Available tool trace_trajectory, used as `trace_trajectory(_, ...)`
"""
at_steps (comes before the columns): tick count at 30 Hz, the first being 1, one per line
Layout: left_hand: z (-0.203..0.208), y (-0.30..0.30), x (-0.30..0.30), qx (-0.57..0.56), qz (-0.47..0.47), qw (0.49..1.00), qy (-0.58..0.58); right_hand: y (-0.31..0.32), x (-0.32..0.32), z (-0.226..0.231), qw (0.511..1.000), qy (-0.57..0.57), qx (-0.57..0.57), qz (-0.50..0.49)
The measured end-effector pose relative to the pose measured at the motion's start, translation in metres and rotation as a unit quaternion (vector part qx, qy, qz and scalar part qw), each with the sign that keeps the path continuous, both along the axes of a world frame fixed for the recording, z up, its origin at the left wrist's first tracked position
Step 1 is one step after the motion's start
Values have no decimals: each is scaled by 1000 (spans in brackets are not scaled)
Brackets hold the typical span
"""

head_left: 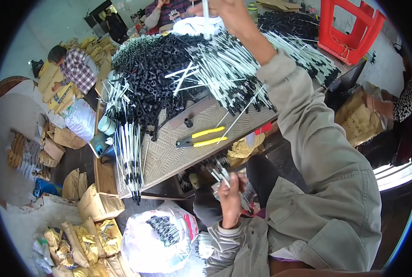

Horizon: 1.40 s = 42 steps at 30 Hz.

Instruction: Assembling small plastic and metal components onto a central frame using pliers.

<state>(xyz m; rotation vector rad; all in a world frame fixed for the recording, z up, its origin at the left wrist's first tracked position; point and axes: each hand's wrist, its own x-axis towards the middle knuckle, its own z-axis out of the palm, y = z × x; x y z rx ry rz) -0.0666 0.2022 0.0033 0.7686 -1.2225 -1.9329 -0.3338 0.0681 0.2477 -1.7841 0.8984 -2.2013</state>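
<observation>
"White rods (pixel 231 64) lie heaped on the bench (pixel 164 159). Why do so many point the same way?"

"Probably so they lift easily by the handful: many dark ends fan toward the near edge, with the black fittings (pixel 157 64) piled just to the left."

"What does the left hand (pixel 231 198) have?"

"Its fingers curl around a small bunch of pale rods (pixel 220 175), held low in front of the jacket, I'd guess to steady them close to the body."

"And the right hand (pixel 229 18)?"

"Out at the end of a long reach, above the far side of the heap. Its fingers look drawn together on an upright pale rod (pixel 207 21), though blur hides the exact grip and the upper edge cuts the view."

"Why leave the pliers (pixel 201 137) there?"

"They lie on the bare front strip, yellow handles toward the right, which seems to keep them reachable and clear of the heap."

"That bundle (pixel 131 161) on the left corner?"

"Its rods run side by side, dark ends at the near edge, perhaps to stay separate from the loose ones."
</observation>
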Motion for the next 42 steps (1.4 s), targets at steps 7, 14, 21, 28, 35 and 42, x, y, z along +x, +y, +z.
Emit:
trace_trajectory(7,-17,-6,-33,47,-29,997,48,163,39,-70,984,-131,-121,15)
trace_trajectory(14,11,-40,-55,104,-31,991,82,231,78,-160,939,-244,219,103)
trace_trajectory(21,35,-23,-58,104,124,981,106,213,92,-184,841,-172,469,209)
trace_trajectory(28,50,-27,-29,5,234,961,148,141,58,-191,919,61,379,89)
trace_trajectory(35,66,-11,24,-32,-17,944,328,-38,-64,-121,684,463,348,-443)
trace_trajectory(42,39,-4,29,12,-73,956,284,-66,-71,-129,611,463,432,-475)
